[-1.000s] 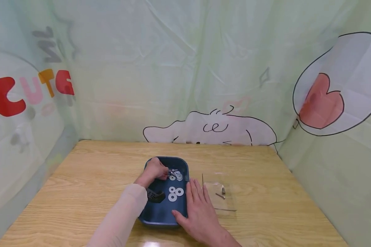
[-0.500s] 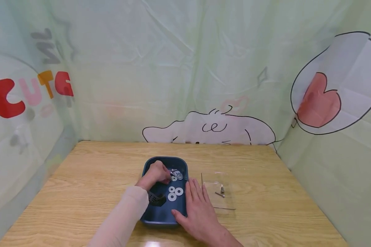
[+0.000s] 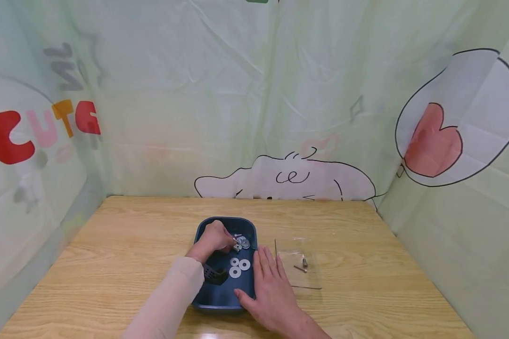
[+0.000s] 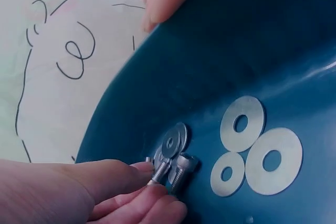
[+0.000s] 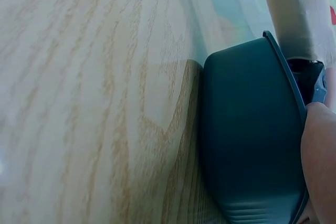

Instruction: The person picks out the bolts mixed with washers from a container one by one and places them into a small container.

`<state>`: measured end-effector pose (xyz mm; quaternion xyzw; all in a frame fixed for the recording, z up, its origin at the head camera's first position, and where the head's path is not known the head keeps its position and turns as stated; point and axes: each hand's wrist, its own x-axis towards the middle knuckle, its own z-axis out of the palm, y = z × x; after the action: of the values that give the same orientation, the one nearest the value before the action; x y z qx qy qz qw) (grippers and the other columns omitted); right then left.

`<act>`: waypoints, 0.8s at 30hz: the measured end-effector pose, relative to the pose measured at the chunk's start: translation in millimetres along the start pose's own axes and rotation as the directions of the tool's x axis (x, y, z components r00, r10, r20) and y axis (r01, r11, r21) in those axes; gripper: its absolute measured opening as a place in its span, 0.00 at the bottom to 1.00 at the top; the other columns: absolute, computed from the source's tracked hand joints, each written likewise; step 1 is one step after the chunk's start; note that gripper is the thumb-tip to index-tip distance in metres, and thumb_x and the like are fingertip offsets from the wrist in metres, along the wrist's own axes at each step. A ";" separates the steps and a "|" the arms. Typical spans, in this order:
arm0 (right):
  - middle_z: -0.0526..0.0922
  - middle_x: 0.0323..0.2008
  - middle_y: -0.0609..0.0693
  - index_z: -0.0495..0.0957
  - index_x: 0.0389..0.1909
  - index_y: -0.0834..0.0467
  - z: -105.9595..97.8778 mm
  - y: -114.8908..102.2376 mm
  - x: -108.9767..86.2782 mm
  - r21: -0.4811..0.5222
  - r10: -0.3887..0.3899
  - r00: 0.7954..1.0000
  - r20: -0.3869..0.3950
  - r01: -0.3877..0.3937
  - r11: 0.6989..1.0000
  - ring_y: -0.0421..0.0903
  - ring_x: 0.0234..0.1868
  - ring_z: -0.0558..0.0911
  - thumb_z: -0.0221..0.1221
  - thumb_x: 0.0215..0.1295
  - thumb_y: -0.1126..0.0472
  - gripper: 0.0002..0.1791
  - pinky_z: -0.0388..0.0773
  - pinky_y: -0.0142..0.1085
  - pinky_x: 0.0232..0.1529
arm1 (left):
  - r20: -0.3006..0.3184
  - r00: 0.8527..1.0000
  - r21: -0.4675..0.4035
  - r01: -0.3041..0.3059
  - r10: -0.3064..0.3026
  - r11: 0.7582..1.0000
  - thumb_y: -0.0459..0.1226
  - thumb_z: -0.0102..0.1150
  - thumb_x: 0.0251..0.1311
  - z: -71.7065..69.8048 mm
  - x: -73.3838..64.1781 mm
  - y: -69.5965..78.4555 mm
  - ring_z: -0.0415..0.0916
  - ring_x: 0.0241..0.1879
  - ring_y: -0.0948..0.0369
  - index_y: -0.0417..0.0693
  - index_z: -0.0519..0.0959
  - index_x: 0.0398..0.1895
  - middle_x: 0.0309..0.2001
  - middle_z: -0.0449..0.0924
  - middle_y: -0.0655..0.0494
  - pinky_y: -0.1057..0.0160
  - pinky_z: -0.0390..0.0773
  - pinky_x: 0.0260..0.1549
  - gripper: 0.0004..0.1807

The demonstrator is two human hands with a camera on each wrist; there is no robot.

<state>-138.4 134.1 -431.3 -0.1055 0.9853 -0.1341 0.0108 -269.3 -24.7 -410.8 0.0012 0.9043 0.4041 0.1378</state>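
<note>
My left hand (image 3: 216, 238) reaches into a dark blue tray (image 3: 220, 297) at its far left part. In the left wrist view its thumb and fingers pinch a threaded bolt (image 4: 160, 171). Right beside it is another bolt with a round socket head (image 4: 186, 163), over a small pile of washers (image 4: 176, 139). Three flat washers (image 4: 273, 162) lie together on the tray floor. My right hand (image 3: 275, 296) rests along the tray's right rim, fingers straight, the thumb over the edge.
On the wooden table (image 3: 365, 263), a clear plastic holder (image 3: 311, 278) with dark edge strips sits right of the tray, two small bolts (image 3: 300, 269) on it. A black wrist camera (image 3: 215, 275) hangs under the left wrist. Printed curtains (image 3: 152, 94) enclose the table.
My left hand has shifted slightly right and toward me within the tray, around the bolts. My right hand stays on the rim. The head view has drifted slightly.
</note>
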 end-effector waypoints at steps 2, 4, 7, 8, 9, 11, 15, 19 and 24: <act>0.46 0.80 0.58 0.51 0.77 0.62 0.1 0.5 -0.3 0.000 0.002 1.000 0.003 -0.002 1.000 0.57 0.80 0.45 0.50 0.61 0.26 0.56 0.41 0.60 0.78 | 0.013 1.000 0.006 0.014 -0.014 1.000 0.35 0.69 0.58 0.9 0.1 -0.2 0.85 0.27 0.59 0.39 0.85 0.29 0.25 0.86 0.50 0.51 0.84 0.51 0.06; 0.46 0.80 0.58 0.51 0.77 0.62 0.2 0.9 -0.5 0.001 0.003 1.000 0.006 -0.003 1.000 0.57 0.80 0.45 0.50 0.61 0.25 0.56 0.41 0.60 0.78 | 0.024 0.999 0.000 0.024 -0.024 1.000 0.34 0.70 0.57 2.4 -0.1 0.1 0.85 0.27 0.59 0.39 0.85 0.30 0.25 0.86 0.49 0.52 0.84 0.51 0.06; 0.46 0.80 0.58 0.51 0.77 0.62 0.2 1.1 -0.5 0.003 0.001 1.000 0.004 -0.001 1.000 0.57 0.80 0.45 0.49 0.61 0.25 0.56 0.41 0.60 0.78 | 0.026 1.000 -0.007 0.017 -0.016 1.000 0.34 0.70 0.56 5.2 -0.8 1.1 0.86 0.26 0.59 0.38 0.84 0.30 0.26 0.86 0.49 0.54 0.85 0.49 0.06; 0.46 0.80 0.58 0.51 0.77 0.62 0.3 1.2 -0.5 0.003 0.000 1.000 0.002 0.000 1.000 0.57 0.80 0.45 0.49 0.61 0.25 0.56 0.41 0.60 0.78 | 0.026 1.000 -0.011 0.018 -0.017 1.000 0.34 0.70 0.56 6.3 -1.1 1.6 0.86 0.26 0.59 0.38 0.84 0.30 0.26 0.86 0.49 0.54 0.85 0.48 0.06; 0.46 0.80 0.58 0.51 0.77 0.62 0.5 1.2 -0.4 0.003 -0.001 1.000 0.000 0.001 1.000 0.57 0.80 0.45 0.49 0.61 0.25 0.56 0.41 0.60 0.78 | 0.027 1.000 -0.012 0.017 -0.016 1.000 0.34 0.71 0.56 7.4 -1.2 2.0 0.86 0.26 0.59 0.39 0.84 0.29 0.26 0.85 0.49 0.55 0.86 0.47 0.06; 0.46 0.80 0.58 0.51 0.77 0.62 0.4 1.2 -0.3 0.003 -0.004 1.000 -0.003 0.004 1.000 0.57 0.81 0.45 0.49 0.62 0.25 0.56 0.41 0.60 0.78 | 0.034 0.999 -0.010 0.013 -0.013 1.000 0.34 0.71 0.55 9.7 -1.3 3.1 0.85 0.26 0.59 0.40 0.84 0.29 0.25 0.85 0.49 0.55 0.86 0.46 0.06; 0.46 0.80 0.58 0.51 0.77 0.62 0.1 1.5 -1.0 0.010 -0.010 1.000 -0.012 0.010 1.000 0.57 0.81 0.45 0.49 0.62 0.26 0.55 0.42 0.60 0.78 | 0.064 0.998 -0.010 -0.006 0.006 1.000 0.34 0.70 0.56 14.5 -1.0 6.0 0.85 0.25 0.59 0.41 0.84 0.26 0.24 0.85 0.50 0.54 0.86 0.47 0.05; 0.46 0.79 0.59 0.51 0.77 0.64 -0.4 2.2 -2.3 0.007 -0.022 0.999 -0.024 0.022 1.000 0.56 0.81 0.44 0.48 0.63 0.26 0.55 0.43 0.60 0.78 | 0.087 0.996 -0.039 -0.027 0.031 0.999 0.32 0.70 0.56 19.7 -0.9 8.9 0.86 0.26 0.58 0.40 0.85 0.26 0.24 0.85 0.50 0.53 0.86 0.47 0.04; 0.45 0.80 0.58 0.50 0.77 0.63 -0.3 2.3 -2.2 0.012 -0.027 1.000 -0.009 0.027 1.000 0.56 0.81 0.43 0.47 0.62 0.25 0.56 0.43 0.60 0.78 | 0.095 0.994 -0.092 -0.037 0.046 0.995 0.31 0.68 0.57 27.0 -1.7 10.4 0.86 0.27 0.57 0.39 0.85 0.28 0.25 0.85 0.49 0.52 0.86 0.46 0.03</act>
<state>-136.7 136.7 -431.7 -0.1183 0.9829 -0.1408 0.0051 -262.1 1.9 -419.9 0.0333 0.8772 0.4466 0.1729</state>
